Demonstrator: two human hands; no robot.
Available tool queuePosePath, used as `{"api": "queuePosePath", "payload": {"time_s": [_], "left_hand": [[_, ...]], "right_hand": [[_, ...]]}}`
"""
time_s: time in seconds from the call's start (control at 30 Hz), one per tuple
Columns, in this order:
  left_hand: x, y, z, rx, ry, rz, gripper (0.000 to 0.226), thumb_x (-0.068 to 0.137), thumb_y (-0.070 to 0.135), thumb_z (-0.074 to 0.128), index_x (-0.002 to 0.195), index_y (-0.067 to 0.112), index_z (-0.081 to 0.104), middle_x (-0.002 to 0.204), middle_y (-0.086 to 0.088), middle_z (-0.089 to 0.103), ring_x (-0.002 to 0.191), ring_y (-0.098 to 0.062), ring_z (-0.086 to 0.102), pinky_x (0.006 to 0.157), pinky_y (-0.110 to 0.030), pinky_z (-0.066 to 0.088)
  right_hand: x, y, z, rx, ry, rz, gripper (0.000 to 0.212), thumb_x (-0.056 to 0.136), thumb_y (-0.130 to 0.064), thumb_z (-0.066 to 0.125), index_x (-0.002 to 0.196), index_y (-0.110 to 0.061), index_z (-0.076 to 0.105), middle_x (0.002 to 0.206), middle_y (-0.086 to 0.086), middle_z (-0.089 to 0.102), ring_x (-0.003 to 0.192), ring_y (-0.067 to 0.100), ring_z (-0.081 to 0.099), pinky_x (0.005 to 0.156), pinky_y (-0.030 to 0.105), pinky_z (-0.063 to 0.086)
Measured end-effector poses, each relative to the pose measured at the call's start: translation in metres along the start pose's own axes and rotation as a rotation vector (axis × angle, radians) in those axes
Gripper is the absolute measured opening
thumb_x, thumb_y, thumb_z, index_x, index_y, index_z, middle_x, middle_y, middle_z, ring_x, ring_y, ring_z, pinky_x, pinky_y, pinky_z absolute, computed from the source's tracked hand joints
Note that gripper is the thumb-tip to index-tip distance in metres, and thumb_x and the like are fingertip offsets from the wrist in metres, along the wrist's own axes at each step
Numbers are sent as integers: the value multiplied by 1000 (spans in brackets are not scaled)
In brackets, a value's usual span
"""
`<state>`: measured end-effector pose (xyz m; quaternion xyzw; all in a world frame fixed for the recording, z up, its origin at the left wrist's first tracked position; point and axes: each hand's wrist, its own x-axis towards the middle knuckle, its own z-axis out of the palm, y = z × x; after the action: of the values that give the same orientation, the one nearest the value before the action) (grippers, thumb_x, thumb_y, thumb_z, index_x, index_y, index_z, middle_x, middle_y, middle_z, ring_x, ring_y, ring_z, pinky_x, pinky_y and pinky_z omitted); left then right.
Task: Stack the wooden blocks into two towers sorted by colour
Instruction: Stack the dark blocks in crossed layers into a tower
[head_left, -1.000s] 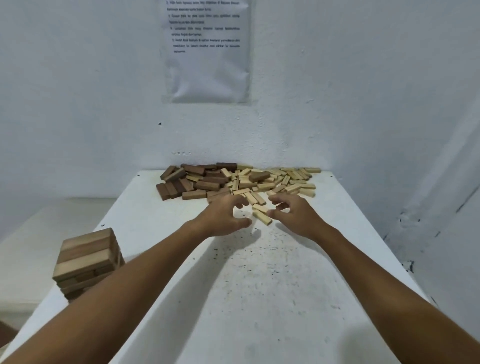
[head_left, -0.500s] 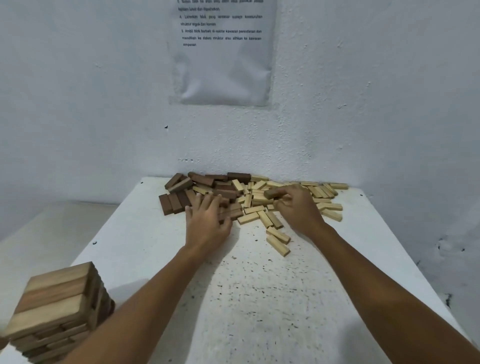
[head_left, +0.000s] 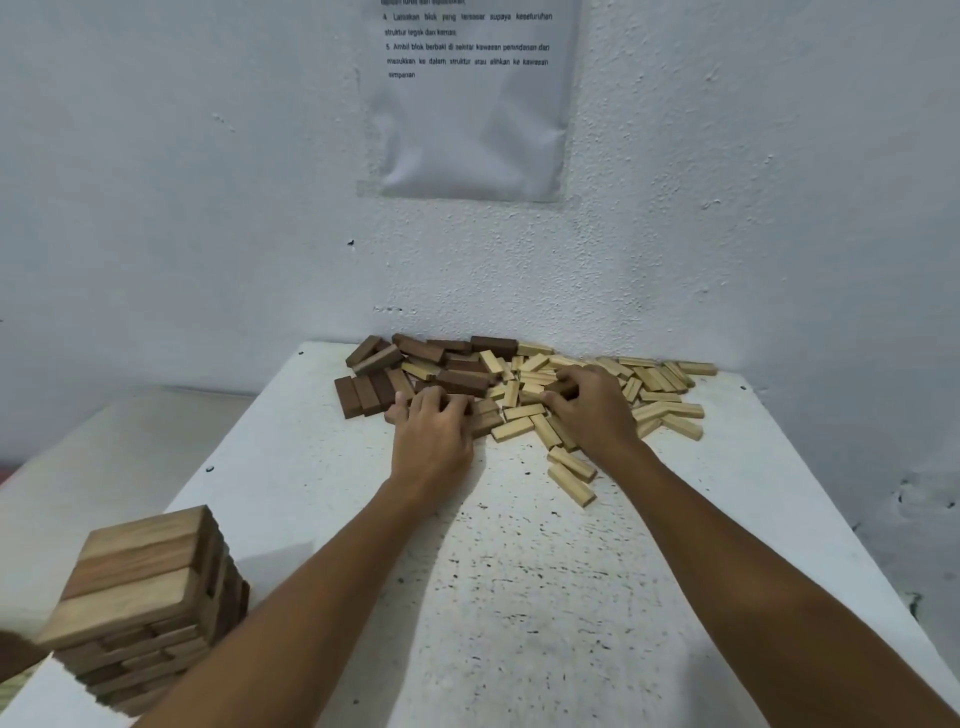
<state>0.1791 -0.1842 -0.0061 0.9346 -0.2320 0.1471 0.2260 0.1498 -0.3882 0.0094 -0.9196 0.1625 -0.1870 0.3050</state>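
White, rough-plastered walls meet in a corner behind a white table whose top is speckled with dark flecks. On the wall hangs a printed sheet in a clear sleeve, its top cut off by the frame. At the table's near left corner stands a tower of wooden blocks, built in crossed layers of mid-brown wood, its base partly out of view.

Against the far wall lies a loose heap of blocks: the dark brown blocks lie mostly to the left, the pale blocks mostly to the right, with the two colours mixed in the middle. A few pale ones trail toward the viewer, the nearest two lying apart from the heap.

Both bare forearms reach across the table into the heap. The left hand lies palm down at the near edge of the dark blocks, its fingers curled over a dark block. The right hand rests on the mixed middle, fingers bent around another dark block, with thumb and fingertips pinching it.
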Motion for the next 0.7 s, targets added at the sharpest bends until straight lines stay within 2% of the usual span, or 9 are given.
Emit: {"api": "queuePosePath", "payload": {"time_s": [0.1, 0.17, 0.33, 0.43, 0.6, 0.7], "left_hand": [[0, 1, -6, 11, 22, -34, 28, 93, 10, 52, 116, 14, 68, 121, -11, 61, 119, -35, 48, 101, -51, 31], [-1, 0, -9, 40, 20, -43, 25, 94, 14, 51, 112, 19, 68, 120, -5, 64, 120, -30, 45, 96, -46, 30], [-11, -1, -15, -96, 14, -57, 20, 92, 9, 55, 105, 18, 66, 114, -7, 58, 115, -25, 49, 99, -41, 24], [-22, 2, -20, -144, 14, -72, 20, 92, 7, 55, 108, 15, 64, 116, -8, 57, 111, -26, 51, 89, -36, 21], [-56, 9, -36, -204, -13, -63, 17, 91, 13, 58, 104, 15, 69, 102, -3, 55, 101, -20, 52, 83, -34, 23], [-75, 7, -41, -193, -40, -59, 15, 92, 18, 61, 99, 17, 73, 102, -3, 60, 101, -18, 54, 83, -35, 25]], "right_hand": [[-8, -3, -3, 30, -8, -30, 43, 85, -33, 73, 121, -12, 65, 114, 10, 61, 110, 27, 55, 91, 42, 50], [-18, -6, -6, 68, -19, -72, 42, 85, -32, 74, 120, -10, 65, 114, 8, 61, 109, 24, 54, 90, 39, 49], [-53, -17, -8, 182, -58, -195, 38, 83, -27, 76, 117, -11, 67, 107, 1, 63, 98, 17, 58, 85, 34, 51], [-77, -24, -10, 199, -95, -241, 38, 83, -26, 76, 117, -12, 66, 113, -1, 61, 100, 14, 56, 85, 28, 46], [-111, -30, -11, 240, -235, -299, 41, 78, -26, 78, 117, -16, 67, 116, -3, 61, 110, 12, 55, 97, 37, 49], [-125, -34, -7, 241, -330, -311, 44, 74, -29, 80, 115, -15, 69, 116, -4, 61, 112, 13, 57, 97, 41, 51]]}}
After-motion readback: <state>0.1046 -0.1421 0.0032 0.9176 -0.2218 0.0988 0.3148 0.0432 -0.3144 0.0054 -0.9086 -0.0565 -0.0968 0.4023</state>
